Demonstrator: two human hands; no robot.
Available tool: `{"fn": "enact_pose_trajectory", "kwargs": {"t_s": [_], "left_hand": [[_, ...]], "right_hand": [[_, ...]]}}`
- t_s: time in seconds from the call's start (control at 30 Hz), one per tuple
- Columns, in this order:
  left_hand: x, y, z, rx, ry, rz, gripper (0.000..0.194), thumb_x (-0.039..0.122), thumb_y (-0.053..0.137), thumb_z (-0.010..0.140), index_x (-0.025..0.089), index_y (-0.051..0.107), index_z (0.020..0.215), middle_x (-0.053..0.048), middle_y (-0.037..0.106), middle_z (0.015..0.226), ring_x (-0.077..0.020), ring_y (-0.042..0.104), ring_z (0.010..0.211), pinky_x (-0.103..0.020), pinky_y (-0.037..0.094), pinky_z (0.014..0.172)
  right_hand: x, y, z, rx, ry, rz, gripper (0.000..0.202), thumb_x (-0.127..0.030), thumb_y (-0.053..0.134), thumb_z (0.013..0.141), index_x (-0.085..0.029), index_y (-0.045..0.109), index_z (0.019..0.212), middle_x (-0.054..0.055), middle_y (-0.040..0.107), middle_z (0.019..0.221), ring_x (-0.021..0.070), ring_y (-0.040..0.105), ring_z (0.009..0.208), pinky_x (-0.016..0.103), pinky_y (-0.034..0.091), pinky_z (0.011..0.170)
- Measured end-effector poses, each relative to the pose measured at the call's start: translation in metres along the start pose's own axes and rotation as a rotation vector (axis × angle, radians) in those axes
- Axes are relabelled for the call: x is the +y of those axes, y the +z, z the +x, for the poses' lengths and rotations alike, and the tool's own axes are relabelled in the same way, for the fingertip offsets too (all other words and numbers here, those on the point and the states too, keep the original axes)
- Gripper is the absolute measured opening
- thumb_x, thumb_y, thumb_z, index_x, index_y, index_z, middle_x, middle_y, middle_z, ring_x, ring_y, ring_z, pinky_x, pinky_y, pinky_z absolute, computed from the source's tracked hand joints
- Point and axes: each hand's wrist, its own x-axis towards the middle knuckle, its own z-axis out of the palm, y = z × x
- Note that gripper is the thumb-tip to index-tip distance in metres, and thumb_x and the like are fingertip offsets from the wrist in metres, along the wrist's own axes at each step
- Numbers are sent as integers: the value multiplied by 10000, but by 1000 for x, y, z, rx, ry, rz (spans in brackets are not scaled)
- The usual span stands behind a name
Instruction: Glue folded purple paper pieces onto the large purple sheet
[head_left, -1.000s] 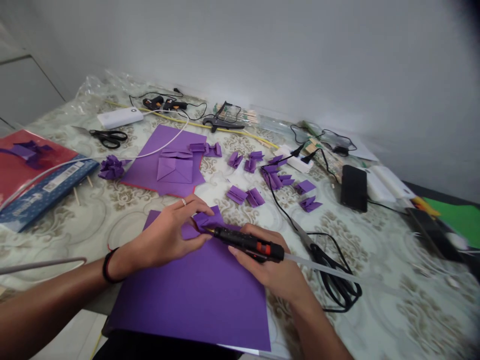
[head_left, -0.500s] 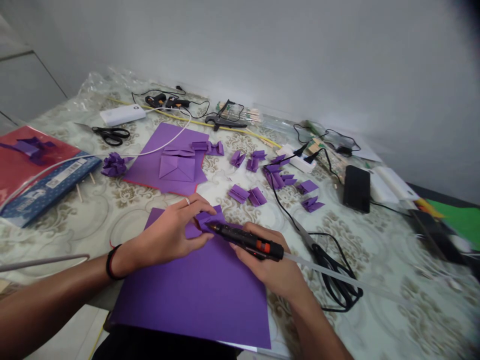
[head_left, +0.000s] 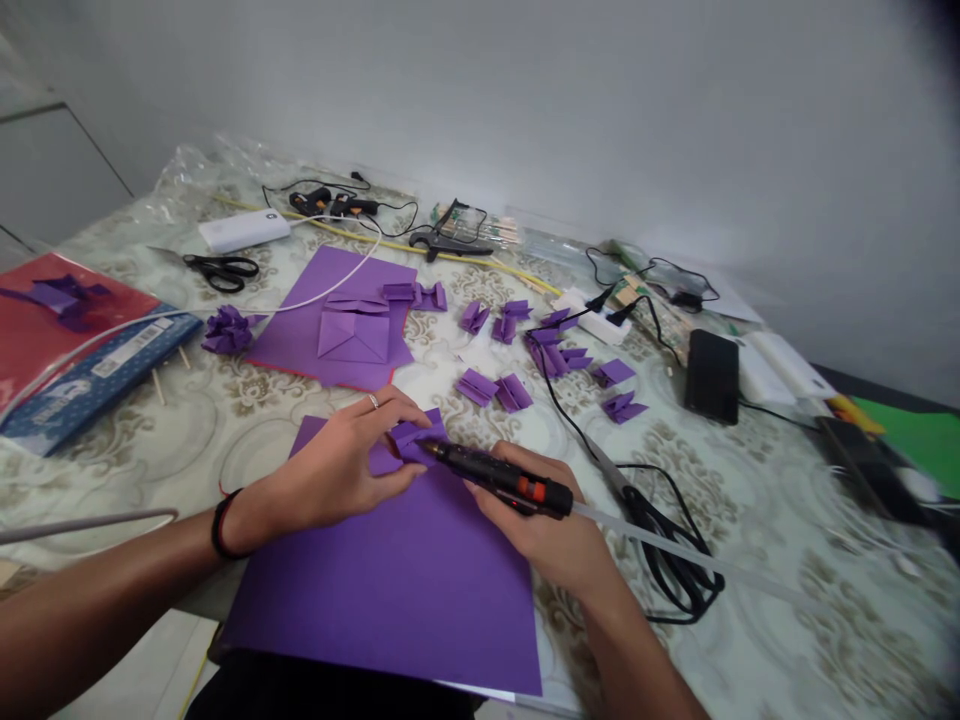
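Observation:
Between its fingers and thumb, my left hand [head_left: 352, 460] grips a folded purple paper piece [head_left: 421, 428]. Wrapped round a black hot glue gun [head_left: 502, 475] is my right hand [head_left: 544, 520]. The gun's nozzle points left at the folded piece, close to its front side; whether they touch I cannot tell. A long clear glue stick [head_left: 675, 550] sticks out of the gun's back end. Both hands are above a large purple paper sheet [head_left: 397, 590] at the table's near edge.
Several folded purple pieces [head_left: 514, 393] lie ahead. Behind my left hand, a folded paper box shape [head_left: 354, 335] rests on purple sheets. Black-handled scissors [head_left: 671, 555] lie right, others [head_left: 225, 270] left. A power strip [head_left: 596, 318], phone [head_left: 712, 375] and cables surround the area.
The glue gun has drawn back slightly to the right, its nozzle a little farther from the middle of the folded piece. My left hand has kept its place.

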Motion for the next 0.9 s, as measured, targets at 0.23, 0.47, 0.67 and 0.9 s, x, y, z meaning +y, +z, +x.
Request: {"fn": "enact_pose_trajectory", "kwargs": {"t_s": [0.23,0.47,0.67,0.9], "left_hand": [[0,-1,0,3,-8,11,296,152,730,906,209,638,1182,-58,711,1152,-227,681,1106,-368,549,992],[0,-1,1,6,-3,18,293,149,722,910,216,630,1180,-60,707,1166,-229,680,1111,-379,553,998],[1,-1,1,7,-6,39,280,154,703,917,223,629,1179,-57,710,1166,-232,683,1109,-383,554,1006],[-3,1,-1,18,21,71,290,152,696,925,222,611,1193,-67,694,1169,-237,682,1105,-398,562,996]], "right_hand": [[0,-1,0,33,8,-20,354,-315,687,882,-233,442,641,-54,433,589,127,447,564,261,356,548],[1,-3,1,55,22,-29,364,-320,686,879,-235,432,632,-60,413,571,126,430,551,262,352,540],[1,-4,0,70,43,-19,359,-309,680,881,-238,420,644,-64,402,579,126,425,554,262,355,547],[0,-3,0,87,48,-36,343,-295,669,883,-236,431,643,-60,400,582,131,430,575,262,353,558]]}}
